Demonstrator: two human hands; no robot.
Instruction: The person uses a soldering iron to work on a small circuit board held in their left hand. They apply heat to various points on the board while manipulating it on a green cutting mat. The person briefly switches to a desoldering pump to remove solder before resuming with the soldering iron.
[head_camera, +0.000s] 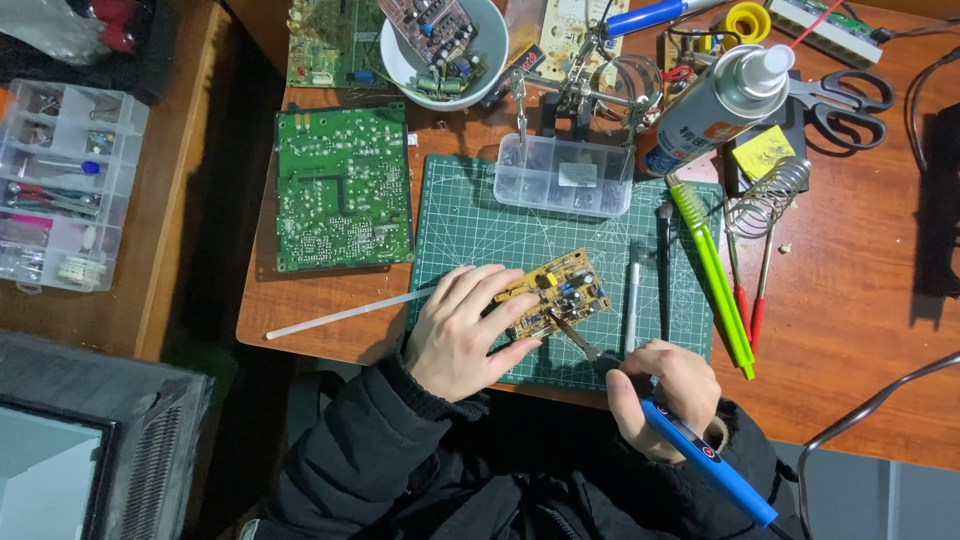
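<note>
We could not make out the tip of the blue soldering iron (708, 460) clearly: its thin metal end ran up to the lower edge of the small yellow circuit board (555, 294), and whether it touched a joint there was too small to tell. The right hand (665, 392) had its grip closed around the iron's handle, whose rear end ran off toward the bottom of the frame. The left hand (462, 330) lay flat on the board's left part, fingers spread and pressing it down on the green cutting mat (470, 235), so that side of the board was hidden from us. The board sat at a tilt near the mat's front middle. A white rod (345, 313) lay on the wooden worktop (850, 300), its right end slipping under the left hand. Beyond the board stood a clear parts box (564, 175), and to its left a large green circuit board (343, 187). On the right lay green tweezers (712, 275), a spray can (715, 105) lying tilted, scissors (842, 102) and a coiled iron stand (768, 195). A white bowl (445, 45) of parts was cut off at the top edge.
</note>
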